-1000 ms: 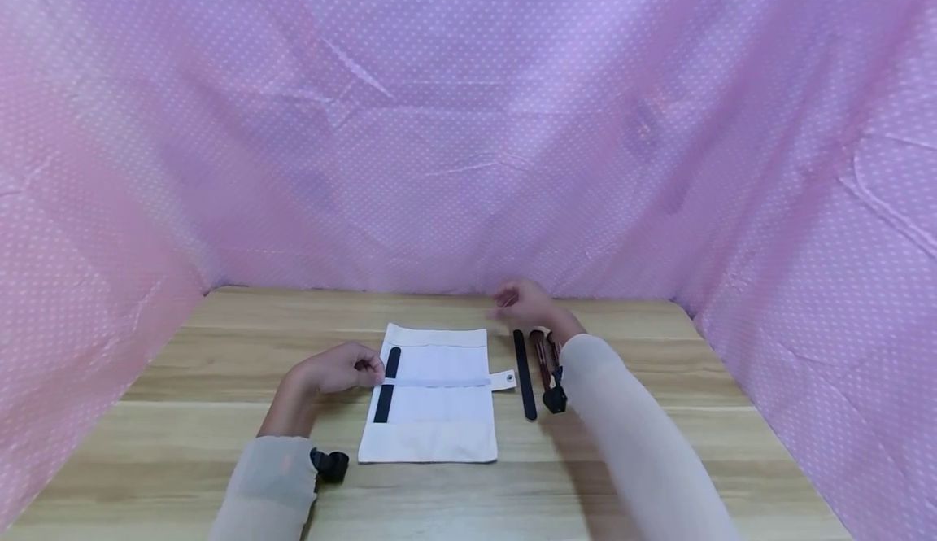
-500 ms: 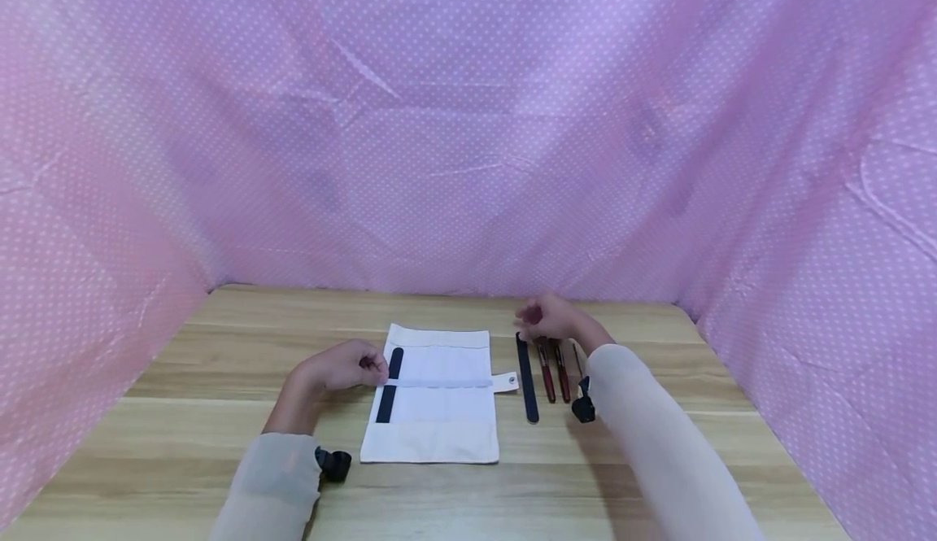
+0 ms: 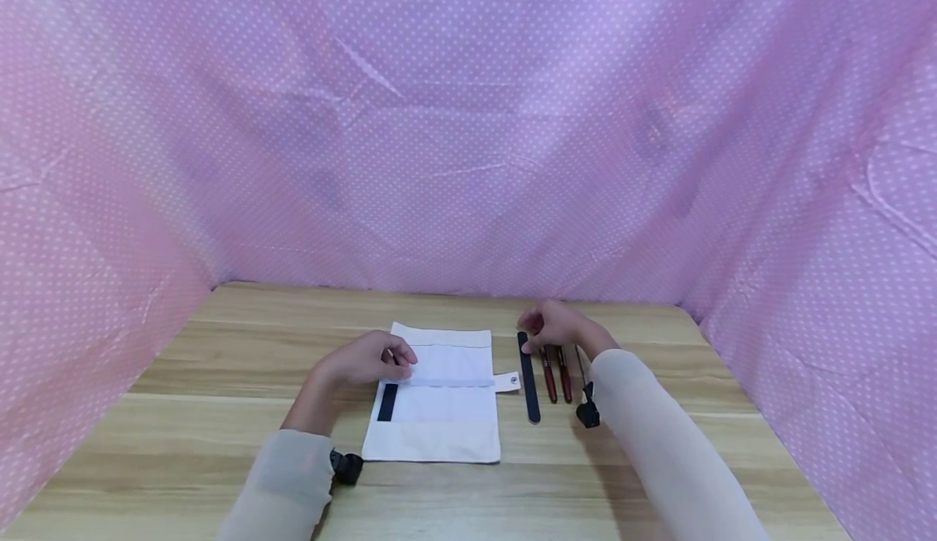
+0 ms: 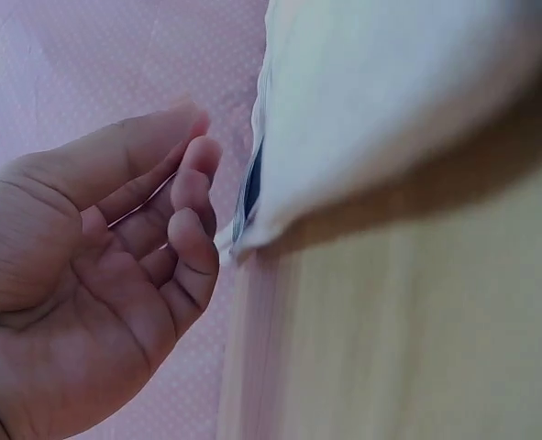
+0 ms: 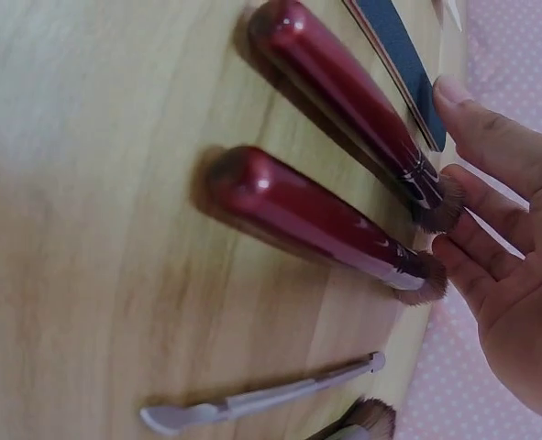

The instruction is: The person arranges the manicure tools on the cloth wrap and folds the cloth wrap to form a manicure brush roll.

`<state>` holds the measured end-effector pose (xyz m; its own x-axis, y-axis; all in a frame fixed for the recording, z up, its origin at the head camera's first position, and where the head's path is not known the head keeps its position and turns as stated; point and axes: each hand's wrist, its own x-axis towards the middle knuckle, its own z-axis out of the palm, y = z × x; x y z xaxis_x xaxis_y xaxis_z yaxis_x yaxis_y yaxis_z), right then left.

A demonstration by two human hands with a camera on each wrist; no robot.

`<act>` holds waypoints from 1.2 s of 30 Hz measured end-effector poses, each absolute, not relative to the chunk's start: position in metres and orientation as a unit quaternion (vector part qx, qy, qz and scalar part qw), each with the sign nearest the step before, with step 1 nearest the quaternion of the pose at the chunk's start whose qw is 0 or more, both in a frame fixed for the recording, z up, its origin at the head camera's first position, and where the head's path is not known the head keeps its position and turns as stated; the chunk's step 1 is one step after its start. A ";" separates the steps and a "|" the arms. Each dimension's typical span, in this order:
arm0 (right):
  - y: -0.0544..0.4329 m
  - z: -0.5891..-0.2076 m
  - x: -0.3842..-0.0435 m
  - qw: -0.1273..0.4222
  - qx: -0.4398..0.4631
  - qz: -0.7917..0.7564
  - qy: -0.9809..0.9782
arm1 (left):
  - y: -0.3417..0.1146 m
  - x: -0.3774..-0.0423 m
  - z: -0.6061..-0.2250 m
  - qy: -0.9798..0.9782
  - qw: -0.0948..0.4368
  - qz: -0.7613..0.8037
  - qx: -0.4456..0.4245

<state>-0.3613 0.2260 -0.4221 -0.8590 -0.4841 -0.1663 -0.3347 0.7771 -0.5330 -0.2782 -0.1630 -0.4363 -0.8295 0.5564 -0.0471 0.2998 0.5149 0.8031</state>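
A white cloth roll-up pouch (image 3: 432,442) lies unfolded on the table, with an elastic band (image 3: 454,383) across its middle. One black nail file (image 3: 387,403) is in its left side, the upper part hidden behind my left hand (image 3: 376,355). That hand hovers over the pouch's left edge, fingers loosely bent around nothing. My right hand (image 3: 562,325) is at the far end of a second black nail file (image 3: 530,394), thumb against it; the file lies flat. Beside it, two brushes with red handles (image 5: 330,78) have their bristles near my right fingers.
A slim silver double-ended tool (image 5: 261,398) and another brush head (image 5: 373,420) lie right of the red brushes. The pouch's snap strap (image 3: 507,382) points towards the second file. A pink dotted curtain (image 3: 468,134) encloses the wooden table (image 3: 278,346).
My left hand has shifted right, off the elastic's left end and over the pouch. The right hand has moved right and down to the second nail file's far end.
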 end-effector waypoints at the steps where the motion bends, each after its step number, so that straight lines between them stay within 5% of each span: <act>1: 0.226 -0.422 -0.361 0.150 -0.219 -0.250 0.931 | -0.161 -0.278 -0.437 0.855 0.154 0.424 0.256; 36: 0.226 -0.421 -0.361 0.197 -0.216 -0.260 0.920 | -0.152 -0.276 -0.446 0.861 0.186 0.404 0.246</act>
